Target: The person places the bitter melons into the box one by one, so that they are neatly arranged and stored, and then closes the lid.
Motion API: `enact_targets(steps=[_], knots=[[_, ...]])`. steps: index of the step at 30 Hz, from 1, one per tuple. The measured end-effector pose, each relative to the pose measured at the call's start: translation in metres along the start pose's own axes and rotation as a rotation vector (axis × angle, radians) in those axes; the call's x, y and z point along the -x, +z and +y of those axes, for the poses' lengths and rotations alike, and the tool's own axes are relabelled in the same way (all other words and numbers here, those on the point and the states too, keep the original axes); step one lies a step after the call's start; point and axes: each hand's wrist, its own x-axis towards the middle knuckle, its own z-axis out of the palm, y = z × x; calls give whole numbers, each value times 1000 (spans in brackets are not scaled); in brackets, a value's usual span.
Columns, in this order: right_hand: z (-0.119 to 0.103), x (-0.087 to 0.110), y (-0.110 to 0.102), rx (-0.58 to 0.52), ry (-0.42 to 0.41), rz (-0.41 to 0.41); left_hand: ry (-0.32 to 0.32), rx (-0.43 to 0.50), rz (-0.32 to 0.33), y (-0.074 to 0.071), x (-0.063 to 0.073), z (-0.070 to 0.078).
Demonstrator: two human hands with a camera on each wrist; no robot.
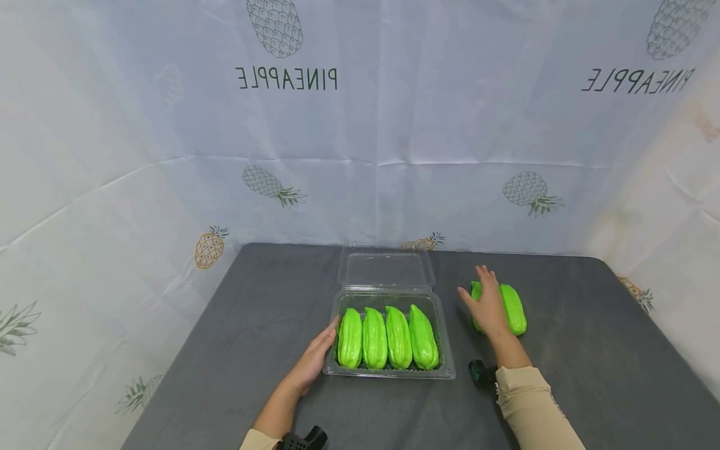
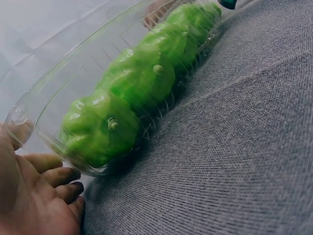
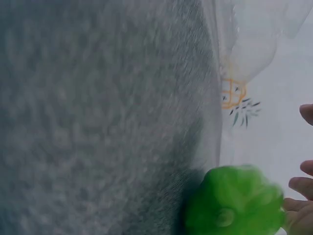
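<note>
Several glossy, ribbed green vegetables [image 1: 399, 337], shaped like bitter melons, lie side by side in a clear plastic clamshell box [image 1: 388, 374]. My left hand [image 1: 315, 362] is at the box's left side; in the left wrist view, its fingers [image 2: 61, 176] are extended beside the wall. Over on the right, two more green vegetables [image 1: 513, 309] lie on the table. My right hand [image 1: 488, 305] reaches over the nearer one with fingers spread, partly hiding it. The right wrist view has one blurred green vegetable [image 3: 234, 203] beside the fingertips [image 3: 301, 186].
The box's transparent lid [image 1: 387, 269] lies folded back toward the far edge. A grey cloth covers the table [image 1: 270, 300]. Behind it hangs a pale curtain [image 1: 394, 125] with pineapple prints. Dark wrist devices [image 1: 304, 439] are worn on both arms.
</note>
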Motion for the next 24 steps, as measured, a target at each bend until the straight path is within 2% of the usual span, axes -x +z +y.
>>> enact_targets(steps=[4,13,20,24], knots=[[7,-2,1,29,-1,6,2,-3,-1,0,0,0],[14,-3,1,101,1,-46,8,-3,-5,-1,-1,0],[17,-4,1,148,53,-115,1,2,-4,-1,-1,0],[18,-2,4,175,38,-107,0,0,-3,-1,-1,1]])
